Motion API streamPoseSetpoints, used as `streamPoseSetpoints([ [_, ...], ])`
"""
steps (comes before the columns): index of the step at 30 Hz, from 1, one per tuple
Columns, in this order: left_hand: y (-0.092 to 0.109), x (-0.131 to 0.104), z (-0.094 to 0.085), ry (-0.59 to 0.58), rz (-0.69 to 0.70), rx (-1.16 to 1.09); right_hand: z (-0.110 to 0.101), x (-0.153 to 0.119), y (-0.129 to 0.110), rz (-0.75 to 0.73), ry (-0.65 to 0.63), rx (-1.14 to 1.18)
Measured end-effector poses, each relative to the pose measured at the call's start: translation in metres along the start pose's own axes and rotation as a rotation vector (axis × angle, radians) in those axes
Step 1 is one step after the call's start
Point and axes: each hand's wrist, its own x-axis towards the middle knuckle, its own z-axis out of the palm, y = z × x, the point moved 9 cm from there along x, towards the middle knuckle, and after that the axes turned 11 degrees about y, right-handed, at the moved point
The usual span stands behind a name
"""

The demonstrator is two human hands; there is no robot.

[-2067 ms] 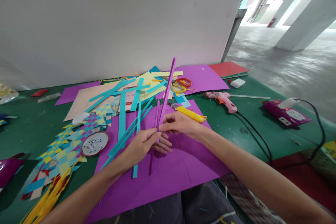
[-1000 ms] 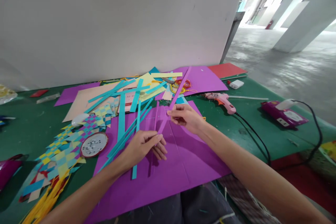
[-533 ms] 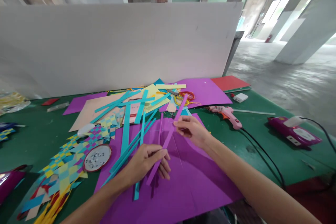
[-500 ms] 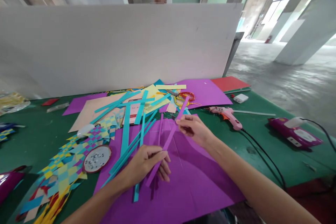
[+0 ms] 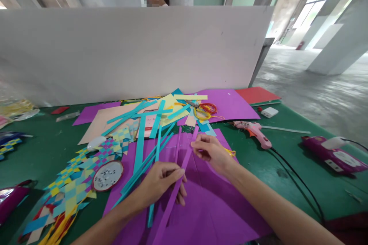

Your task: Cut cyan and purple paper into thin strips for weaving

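A long purple paper strip (image 5: 170,203) slants over a large purple sheet (image 5: 227,214). Thumb and fingers of my left hand (image 5: 165,180) are closed on its middle. Near its upper end, my right hand (image 5: 211,151) pinches the same strip. Blue strips (image 5: 140,147) lie to the left of my hands, some running beneath my left wrist. Another narrow purple strip (image 5: 178,145) rests on the sheet between the blue strips and my right hand. Scissors (image 5: 208,108) with red and yellow at the handles lie beyond my hands.
A pink glue gun (image 5: 255,132) with a black cable lies at right, near a purple power strip (image 5: 333,155). At left are woven paper pieces (image 5: 71,195) and a round dish (image 5: 107,176) of small dark bits. Behind a white partition (image 5: 129,53), a person's head shows.
The held strip has shifted down toward me, its lower end now reaching the bottom edge. My right fingers sit closer to its upper end. The view has shifted slightly, and the person's head appears farther left.
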Motion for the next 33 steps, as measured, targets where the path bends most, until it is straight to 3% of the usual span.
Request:
streamPoseSetpoints([
  [8, 0.002, -0.002, 0.003, -0.029, 0.007, 0.017, -0.031, 0.015, -0.022, -0.067, 0.132, 0.042],
  [13, 0.001, -0.003, 0.005, -0.038, -0.017, 0.021, -0.074, 0.024, -0.045, -0.189, 0.358, 0.181],
  [15, 0.002, -0.001, 0.001, 0.002, 0.009, 0.004, -0.078, 0.023, -0.048, -0.203, 0.386, 0.159],
  [17, 0.003, 0.002, -0.004, 0.053, 0.033, -0.021, -0.062, 0.02, -0.043, -0.172, 0.291, 0.054],
  [21, 0.005, 0.004, -0.008, 0.091, 0.038, -0.028, -0.001, 0.002, -0.014, -0.07, -0.13, -0.22],
  [23, 0.006, 0.004, -0.007, 0.089, 0.037, -0.01, 0.016, -0.007, -0.004, -0.067, -0.24, -0.278],
  [30, 0.002, -0.003, 0.006, -0.034, -0.045, -0.092, 0.018, -0.01, -0.006, -0.047, -0.305, -0.157],
  [33, 0.001, -0.003, 0.005, -0.012, -0.049, -0.107, 0.018, -0.011, -0.006, -0.043, -0.309, -0.164],
])
